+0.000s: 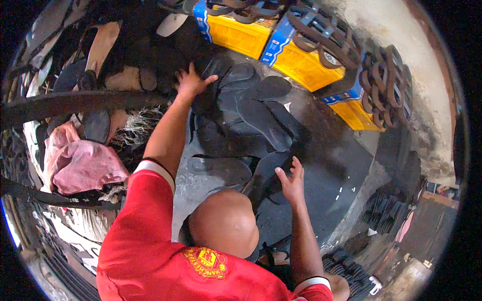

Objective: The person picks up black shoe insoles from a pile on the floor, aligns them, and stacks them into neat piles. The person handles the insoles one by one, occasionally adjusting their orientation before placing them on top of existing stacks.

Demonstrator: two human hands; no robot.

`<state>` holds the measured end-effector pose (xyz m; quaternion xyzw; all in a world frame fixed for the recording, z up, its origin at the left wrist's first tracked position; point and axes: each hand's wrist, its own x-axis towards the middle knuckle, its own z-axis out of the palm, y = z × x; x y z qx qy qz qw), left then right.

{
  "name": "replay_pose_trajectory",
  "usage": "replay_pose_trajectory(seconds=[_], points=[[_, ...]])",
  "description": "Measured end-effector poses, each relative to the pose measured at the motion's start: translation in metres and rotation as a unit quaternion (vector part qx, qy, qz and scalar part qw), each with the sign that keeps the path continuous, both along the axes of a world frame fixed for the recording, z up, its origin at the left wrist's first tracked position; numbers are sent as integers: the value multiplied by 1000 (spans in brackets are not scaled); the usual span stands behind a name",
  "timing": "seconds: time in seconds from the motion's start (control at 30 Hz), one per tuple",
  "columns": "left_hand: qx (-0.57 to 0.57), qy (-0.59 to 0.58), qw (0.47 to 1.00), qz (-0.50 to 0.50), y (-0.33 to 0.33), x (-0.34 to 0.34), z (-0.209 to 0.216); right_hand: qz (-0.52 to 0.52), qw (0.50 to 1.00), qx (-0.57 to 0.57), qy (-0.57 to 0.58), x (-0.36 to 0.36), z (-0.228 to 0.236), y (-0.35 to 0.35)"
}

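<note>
My left hand [192, 82] reaches far forward, fingers spread and thumb stretched to the right, over dark rubber pieces at the back of a pile of black shoe soles [263, 118]. Nothing shows in its grasp. Closer in, my right hand [292, 181] is beside a black sole [266, 173] at the pile's near right, thumb and fingers apart; whether it touches the edge I cannot tell. Another sole [223, 169] with a small square mark lies flat in front of my bare knee [224, 223]. The soles overlap at different angles on a dark sheet [326, 175].
Yellow-and-blue crates [306, 65] topped with dark sandals [386, 85] line the wall at the back right. To the left lie a pink cloth [88, 165], a long dark strip [85, 106] and frayed fibres [143, 125]. Stacked black soles [384, 210] stand at the right.
</note>
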<state>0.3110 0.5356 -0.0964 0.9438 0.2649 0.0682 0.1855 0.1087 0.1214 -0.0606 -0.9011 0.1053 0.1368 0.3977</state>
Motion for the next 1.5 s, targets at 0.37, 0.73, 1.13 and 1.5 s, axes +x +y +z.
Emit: replay_pose_trajectory(seconds=[0.37,0.73,1.13,1.5], points=[[89,156,868,-463,-137,-62,20,20,945,-243,-218,64,41,-13],[145,-258,667,-684,-222,-60,128,158,972,-71,-162,79,70,-23],[-139,54,899,-412,-249,-270,1,94,987,107,76,94,-35,-83],[77,113,854,-502,-201,-160,30,-91,981,-169,14,24,-23,-146]])
